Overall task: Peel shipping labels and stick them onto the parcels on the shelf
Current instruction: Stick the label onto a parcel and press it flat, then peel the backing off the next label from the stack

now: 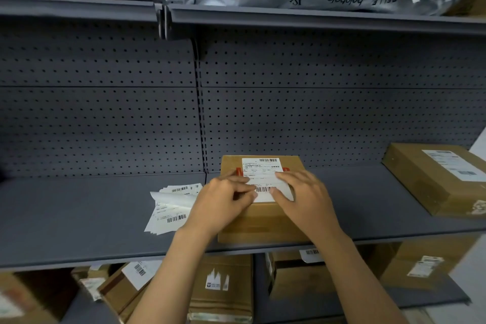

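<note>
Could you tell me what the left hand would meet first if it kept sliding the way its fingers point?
The left hand points right across the label on the box. It would probably meet the right hand first; their fingertips are already nearly touching over the barcode.

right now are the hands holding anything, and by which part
Nothing is gripped: the left hand and right hand press flat on the lower part of the label on the box.

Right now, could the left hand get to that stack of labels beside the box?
Probably yes. The left hand rests on the box's label, and the stack of labels lies just left of it on the bare shelf, with nothing between them.
</note>
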A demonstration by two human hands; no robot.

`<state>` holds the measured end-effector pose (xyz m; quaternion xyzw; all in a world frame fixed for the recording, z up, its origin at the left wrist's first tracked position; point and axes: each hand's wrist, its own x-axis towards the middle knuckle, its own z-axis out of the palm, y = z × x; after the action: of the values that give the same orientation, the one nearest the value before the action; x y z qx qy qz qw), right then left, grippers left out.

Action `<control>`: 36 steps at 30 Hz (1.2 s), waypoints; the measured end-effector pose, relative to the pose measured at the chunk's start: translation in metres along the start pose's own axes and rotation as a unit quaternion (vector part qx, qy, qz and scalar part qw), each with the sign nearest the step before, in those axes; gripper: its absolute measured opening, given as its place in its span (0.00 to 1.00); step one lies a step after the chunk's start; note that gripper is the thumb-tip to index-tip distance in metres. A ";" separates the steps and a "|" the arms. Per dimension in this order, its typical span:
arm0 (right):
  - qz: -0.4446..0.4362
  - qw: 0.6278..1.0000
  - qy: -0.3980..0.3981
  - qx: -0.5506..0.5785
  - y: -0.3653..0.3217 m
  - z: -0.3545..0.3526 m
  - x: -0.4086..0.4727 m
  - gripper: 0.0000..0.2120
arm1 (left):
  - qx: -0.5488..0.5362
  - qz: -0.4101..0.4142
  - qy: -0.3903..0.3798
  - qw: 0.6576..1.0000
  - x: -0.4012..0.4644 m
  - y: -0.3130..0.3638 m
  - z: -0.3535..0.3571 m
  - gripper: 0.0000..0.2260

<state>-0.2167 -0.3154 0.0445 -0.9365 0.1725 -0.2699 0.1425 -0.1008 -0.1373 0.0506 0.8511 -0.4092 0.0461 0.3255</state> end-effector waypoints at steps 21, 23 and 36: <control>0.067 0.994 -0.045 0.076 0.037 -0.013 0.003 0.17 | -0.109 -0.010 0.009 0.994 0.007 -0.012 0.007 0.26; 0.075 0.995 -0.010 0.066 0.035 -0.012 0.009 0.17 | -0.102 0.001 0.022 0.995 0.008 -0.014 0.002 0.23; -0.062 0.993 -0.022 0.098 -0.113 0.041 0.079 0.17 | 0.006 -0.080 0.125 0.989 0.001 -0.093 -0.093 0.19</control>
<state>-0.1033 -0.2378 0.0877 -0.9326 0.0838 -0.2736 0.2199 -0.0153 -0.0409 0.0754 0.8704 -0.2959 0.1287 0.3718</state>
